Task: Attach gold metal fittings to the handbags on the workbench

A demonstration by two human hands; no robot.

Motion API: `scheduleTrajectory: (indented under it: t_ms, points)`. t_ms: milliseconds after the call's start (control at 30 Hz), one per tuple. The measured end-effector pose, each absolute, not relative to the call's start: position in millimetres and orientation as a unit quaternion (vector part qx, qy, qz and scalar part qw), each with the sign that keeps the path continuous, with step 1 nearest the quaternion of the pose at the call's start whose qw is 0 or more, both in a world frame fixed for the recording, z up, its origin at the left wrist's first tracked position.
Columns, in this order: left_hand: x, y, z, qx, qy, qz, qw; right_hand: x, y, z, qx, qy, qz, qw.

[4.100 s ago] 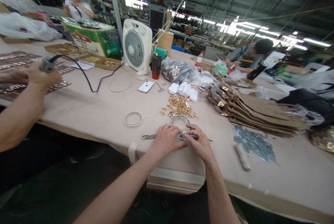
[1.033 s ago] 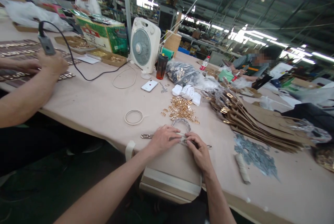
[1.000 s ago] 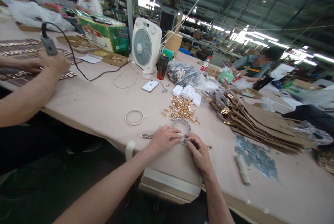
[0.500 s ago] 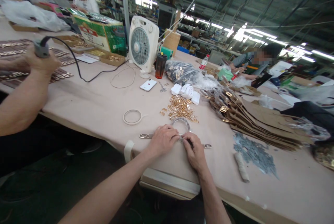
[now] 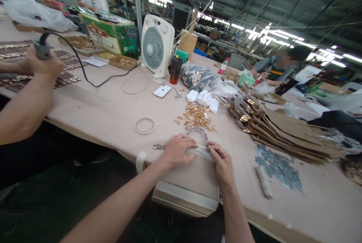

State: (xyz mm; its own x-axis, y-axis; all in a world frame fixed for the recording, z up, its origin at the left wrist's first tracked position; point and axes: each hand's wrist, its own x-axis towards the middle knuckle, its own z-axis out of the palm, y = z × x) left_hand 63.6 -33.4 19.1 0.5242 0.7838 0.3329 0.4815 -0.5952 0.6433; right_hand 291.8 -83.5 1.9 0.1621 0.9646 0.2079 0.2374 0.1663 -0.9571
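At the table's near edge lies a beige bag [image 5: 188, 177] with a plastic-wrapped handle [image 5: 199, 129] arching away from me. A strap end with a metal buckle plate [image 5: 158, 146] sticks out on its left side. My left hand [image 5: 179, 150] rests flat on the bag's top edge, fingers stretched out beside a clear strip [image 5: 202, 151]. With thumb and fingers pinched, my right hand [image 5: 222, 160] grips the right foot of the handle; the fingertips hide the exact part. Beyond the handle lies a heap of gold-coloured metal fittings [image 5: 198, 114].
Left of the bag lies a tape roll [image 5: 144, 125]. Farther back stand a phone [image 5: 162, 91], a fan [image 5: 157, 46] and a tumbler [image 5: 175, 70]. On the right are stacked brown bag pieces [image 5: 291, 133], grey scraps [image 5: 278, 169] and a rolled cloth [image 5: 264, 182]. A co-worker's hand [image 5: 43, 63] holds a corded tool.
My right hand has moved right, from the middle of the bag's top edge to the handle's right foot, uncovering the clear strip. My left hand stays nearly in place.
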Motion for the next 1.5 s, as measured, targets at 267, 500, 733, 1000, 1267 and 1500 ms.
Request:
scheduleTrajectory:
  t_ms: [267,500,733,1000,1267,1500]
  points:
    - [64,-35,16,0.843,0.378,0.311,0.222,281,-79,13,-0.546,-0.653,0.299,0.432]
    - [65,-34,15,0.84,0.38,0.318,0.222,275,-76,13,-0.556,-0.68,0.251,0.406]
    - [65,-34,14,0.839,0.379,0.321,0.222,273,-72,14,-0.562,-0.712,0.196,0.374]
    - [65,-34,15,0.836,0.376,0.325,0.232,266,-66,11,-0.597,-0.679,0.203,0.375]
    - [65,-34,13,0.837,0.374,0.33,0.224,265,-78,14,-0.579,-0.663,0.21,0.426]
    - [65,-31,12,0.855,0.371,0.299,0.205,297,-123,22,-0.615,-0.49,0.142,0.602]
